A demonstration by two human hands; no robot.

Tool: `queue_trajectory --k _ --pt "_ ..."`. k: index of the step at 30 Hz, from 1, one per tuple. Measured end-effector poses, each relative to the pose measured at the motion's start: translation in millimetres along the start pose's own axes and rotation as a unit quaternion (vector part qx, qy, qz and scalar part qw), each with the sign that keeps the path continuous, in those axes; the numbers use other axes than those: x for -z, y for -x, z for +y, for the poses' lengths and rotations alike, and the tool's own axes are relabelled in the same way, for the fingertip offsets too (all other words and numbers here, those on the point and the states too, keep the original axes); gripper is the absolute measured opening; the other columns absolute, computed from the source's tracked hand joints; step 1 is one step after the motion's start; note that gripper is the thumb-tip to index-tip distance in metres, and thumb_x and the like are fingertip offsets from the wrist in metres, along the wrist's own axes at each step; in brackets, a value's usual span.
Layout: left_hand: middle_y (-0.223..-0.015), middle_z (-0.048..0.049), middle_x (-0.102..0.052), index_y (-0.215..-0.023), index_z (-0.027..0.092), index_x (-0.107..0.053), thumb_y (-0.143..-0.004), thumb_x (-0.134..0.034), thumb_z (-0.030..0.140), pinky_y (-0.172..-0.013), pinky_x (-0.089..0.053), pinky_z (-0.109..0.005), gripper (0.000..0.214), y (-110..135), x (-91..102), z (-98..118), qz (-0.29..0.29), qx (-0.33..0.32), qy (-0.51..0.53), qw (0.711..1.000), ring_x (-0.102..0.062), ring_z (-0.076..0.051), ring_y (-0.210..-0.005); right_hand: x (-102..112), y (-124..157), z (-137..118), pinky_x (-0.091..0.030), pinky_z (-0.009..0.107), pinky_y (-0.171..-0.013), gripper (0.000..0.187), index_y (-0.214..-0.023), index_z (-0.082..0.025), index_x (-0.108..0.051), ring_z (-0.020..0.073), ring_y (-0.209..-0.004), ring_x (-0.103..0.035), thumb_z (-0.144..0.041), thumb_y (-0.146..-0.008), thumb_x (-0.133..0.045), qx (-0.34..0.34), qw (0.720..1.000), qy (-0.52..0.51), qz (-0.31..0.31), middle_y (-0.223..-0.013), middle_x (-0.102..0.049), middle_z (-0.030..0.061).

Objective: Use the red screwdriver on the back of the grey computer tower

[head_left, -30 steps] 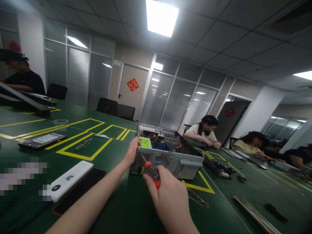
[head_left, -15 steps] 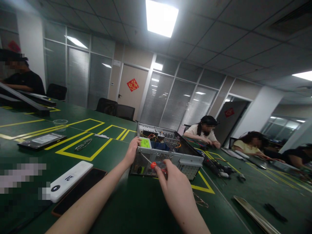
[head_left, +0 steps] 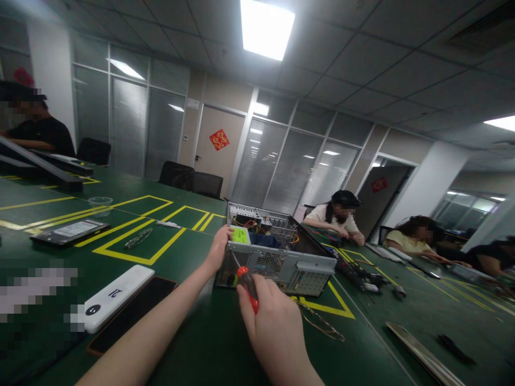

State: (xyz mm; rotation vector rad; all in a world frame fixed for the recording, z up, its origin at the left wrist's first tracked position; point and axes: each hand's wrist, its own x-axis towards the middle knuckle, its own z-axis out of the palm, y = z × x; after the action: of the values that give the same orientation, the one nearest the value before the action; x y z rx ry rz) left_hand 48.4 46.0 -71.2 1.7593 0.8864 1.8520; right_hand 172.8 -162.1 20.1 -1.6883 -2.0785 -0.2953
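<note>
An open grey computer case (head_left: 277,257) lies on the green table (head_left: 193,252), its inside full of coloured wires. My left hand (head_left: 219,247) grips the case's near left corner, beside a bright green label. My right hand (head_left: 269,321) is closed on a screwdriver (head_left: 246,281) with a red and black handle. The metal shaft points up and left at the perforated rear panel of the case.
A white device (head_left: 112,297) and a dark phone (head_left: 132,316) lie at the near left. Yellow tape outlines mark the table. Tools (head_left: 362,276) and a metal panel (head_left: 422,354) lie to the right. Other people sit at the far left and the right.
My right hand has drawn back toward me and to the left with the screwdriver, after having pushed forward toward the case. The left hand has stayed on the corner.
</note>
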Motion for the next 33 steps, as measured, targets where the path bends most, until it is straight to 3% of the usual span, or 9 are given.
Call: queue_trajectory --k 3,7,12,16,21,24,28,33 --pt "-0.111 -0.0090 -0.063 -0.077 0.020 -0.054 -0.092 -0.028 0.038 -0.113 -0.031 -0.040 0.035 0 0.3 1 -0.002 0.006 -0.002 1.000 -0.048 -0.022 -0.124 1 2 -5 -0.054 0.032 -0.065 0.021 -0.105 -0.018 -0.059 0.0222 -0.078 -0.066 -0.030 -0.088 -0.054 -0.001 1.000 -0.008 -0.008 -0.094 -0.064 0.0089" --pt "-0.112 -0.0092 -0.063 -0.077 0.020 -0.055 -0.091 -0.030 0.039 -0.113 -0.031 -0.040 0.034 0 -0.4 1 0.005 0.012 0.008 1.000 -0.047 -0.022 -0.125 5 7 -9 -0.055 0.032 -0.078 0.040 -0.114 -0.019 -0.054 0.0215 -0.095 -0.064 -0.004 -0.077 -0.054 0.044 0.998 -0.022 -0.043 -0.125 -0.052 0.0132" --pt "-0.109 -0.0081 -0.063 -0.076 0.021 -0.053 -0.091 -0.029 0.039 -0.113 -0.030 -0.040 0.034 0 -1.1 2 0.003 0.007 0.015 1.000 -0.048 -0.022 -0.123 6 6 -4 -0.053 0.031 -0.081 0.041 -0.107 -0.020 -0.055 0.0206 -0.096 -0.062 0.000 -0.071 -0.054 0.075 0.994 -0.047 -0.056 -0.116 -0.055 0.0092" --pt "-0.107 -0.0097 -0.063 -0.076 0.021 -0.053 -0.091 -0.030 0.040 -0.112 -0.031 -0.039 0.034 -1 -1.4 1 0.007 -0.002 0.019 1.000 -0.049 -0.022 -0.122 4 -1 2 -0.051 0.027 -0.062 0.011 -0.096 -0.019 -0.056 0.0172 -0.073 -0.063 -0.017 -0.087 -0.050 0.019 1.000 -0.001 -0.003 -0.095 -0.060 0.0066" --pt "-0.109 -0.0099 -0.063 -0.076 0.021 -0.054 -0.091 -0.029 0.039 -0.113 -0.031 -0.040 0.034 -1 -1.0 -1 0.001 -0.001 0.013 1.000 -0.049 -0.022 -0.122 2 -5 1 -0.047 0.029 -0.056 0.019 -0.089 -0.019 -0.058 0.0207 -0.066 -0.065 -0.035 -0.092 -0.047 -0.040 0.997 0.054 -0.022 -0.077 -0.064 0.0055" --pt "-0.111 -0.0095 -0.063 -0.077 0.021 -0.055 -0.092 -0.030 0.040 -0.113 -0.031 -0.041 0.035 -1 -0.7 -2 0.003 0.011 0.008 1.000 -0.048 -0.022 -0.124 3 -1 -4 -0.051 0.032 -0.062 0.023 -0.105 -0.018 -0.058 0.0236 -0.076 -0.067 -0.031 -0.085 -0.058 -0.032 0.997 0.018 -0.063 -0.090 -0.066 0.0079" --pt "-0.109 -0.0087 -0.064 -0.076 0.021 -0.055 -0.092 -0.029 0.040 -0.114 -0.030 -0.041 0.036 -1 -1.5 -5 0.005 0.009 0.006 1.000 -0.049 -0.021 -0.123 5 5 -4 -0.054 0.028 -0.070 0.043 -0.115 -0.017 -0.056 0.0191 -0.084 -0.067 -0.003 -0.074 -0.057 0.006 0.995 -0.026 -0.095 -0.120 -0.057 0.0120" --pt "-0.110 -0.0096 -0.063 -0.077 0.020 -0.055 -0.092 -0.029 0.037 -0.113 -0.032 -0.042 0.035 -1 -2.4 -6 0.011 0.002 0.005 1.000 -0.048 -0.023 -0.124 3 6 -3 -0.053 0.028 -0.080 0.039 -0.114 -0.018 -0.057 0.0183 -0.091 -0.065 -0.001 -0.081 -0.047 0.047 0.997 -0.038 -0.047 -0.119 -0.058 0.0103"
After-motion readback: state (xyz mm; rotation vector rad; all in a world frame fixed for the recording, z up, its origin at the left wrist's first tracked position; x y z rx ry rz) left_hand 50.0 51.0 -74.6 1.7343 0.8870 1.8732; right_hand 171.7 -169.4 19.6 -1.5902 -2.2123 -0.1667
